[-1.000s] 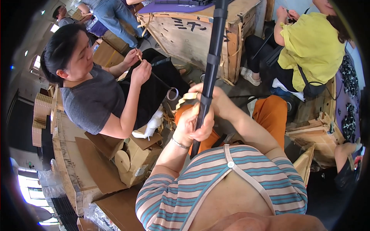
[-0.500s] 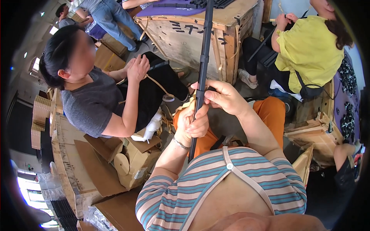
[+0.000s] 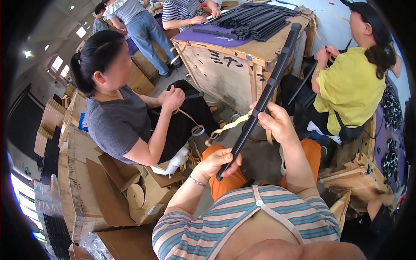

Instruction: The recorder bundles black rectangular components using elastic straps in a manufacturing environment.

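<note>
A long black bar [image 3: 282,65] with raised bands along it slants from near my lap up to the right. Close to its lower end, my left hand [image 3: 218,163] is closed round it. Around the middle, my right hand [image 3: 278,123] grips the bar between thumb and fingers. A twisted pale yellow strip [image 3: 229,125], which looks like tape, runs from the bar beside my right fingers and hangs off to the left. Whether the right hand also pinches the strip, I cannot tell.
A wooden crate [image 3: 225,71] ahead carries a pile of black bars [image 3: 255,21] on a purple mat. Seated people work at left [image 3: 125,112] and right [image 3: 353,76]. An open cardboard box [image 3: 149,195] stands at lower left; small black parts [image 3: 391,108] lie at far right.
The bar has swung from nearly upright to a rightward slant. My hands have moved apart, the left toward its lower end and the right to the right. The yellow strip now trails out leftward.
</note>
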The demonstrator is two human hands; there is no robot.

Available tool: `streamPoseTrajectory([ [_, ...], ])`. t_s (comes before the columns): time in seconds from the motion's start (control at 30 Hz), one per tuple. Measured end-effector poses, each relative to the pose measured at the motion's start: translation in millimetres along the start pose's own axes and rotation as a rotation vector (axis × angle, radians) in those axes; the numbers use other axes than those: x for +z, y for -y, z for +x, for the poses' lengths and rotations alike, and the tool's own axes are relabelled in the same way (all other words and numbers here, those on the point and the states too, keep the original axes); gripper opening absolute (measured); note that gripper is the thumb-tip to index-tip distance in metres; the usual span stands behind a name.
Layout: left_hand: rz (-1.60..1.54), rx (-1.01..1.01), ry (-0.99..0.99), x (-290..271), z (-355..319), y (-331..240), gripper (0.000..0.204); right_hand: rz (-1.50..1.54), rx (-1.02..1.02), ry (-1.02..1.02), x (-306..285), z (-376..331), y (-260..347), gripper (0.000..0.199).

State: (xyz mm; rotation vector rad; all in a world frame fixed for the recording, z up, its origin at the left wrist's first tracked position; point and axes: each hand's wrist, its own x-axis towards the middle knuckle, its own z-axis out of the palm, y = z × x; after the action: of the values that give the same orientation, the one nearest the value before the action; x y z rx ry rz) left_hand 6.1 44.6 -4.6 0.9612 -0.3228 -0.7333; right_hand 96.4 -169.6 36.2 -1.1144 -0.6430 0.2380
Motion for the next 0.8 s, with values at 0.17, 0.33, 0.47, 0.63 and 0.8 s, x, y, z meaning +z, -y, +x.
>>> streamPoseTrajectory([
  [0.17,0.348,0.167,-0.374,17.0,4.8,-9.7,0.026,-0.07,0.072,-0.052,-8.1,-3.3,-4.8,0.037],
  [0.33,0.233,0.226,-0.502,10.8,19.6,-12.5,0.026,-0.309,0.206,-0.015,2.0,-21.8,-30.8,0.027],
  [0.47,0.217,0.28,-0.54,9.5,25.0,-8.8,0.025,-0.215,0.126,0.034,22.4,-27.1,-38.5,0.023],
  [0.63,0.159,0.306,-0.543,14.3,26.2,-1.3,0.016,-0.308,0.076,-0.067,30.5,-24.2,-49.3,0.023],
  [0.8,0.159,0.217,-0.49,11.9,24.0,-1.6,0.013,-0.462,-0.011,-0.128,21.5,-22.3,-54.0,0.023],
])
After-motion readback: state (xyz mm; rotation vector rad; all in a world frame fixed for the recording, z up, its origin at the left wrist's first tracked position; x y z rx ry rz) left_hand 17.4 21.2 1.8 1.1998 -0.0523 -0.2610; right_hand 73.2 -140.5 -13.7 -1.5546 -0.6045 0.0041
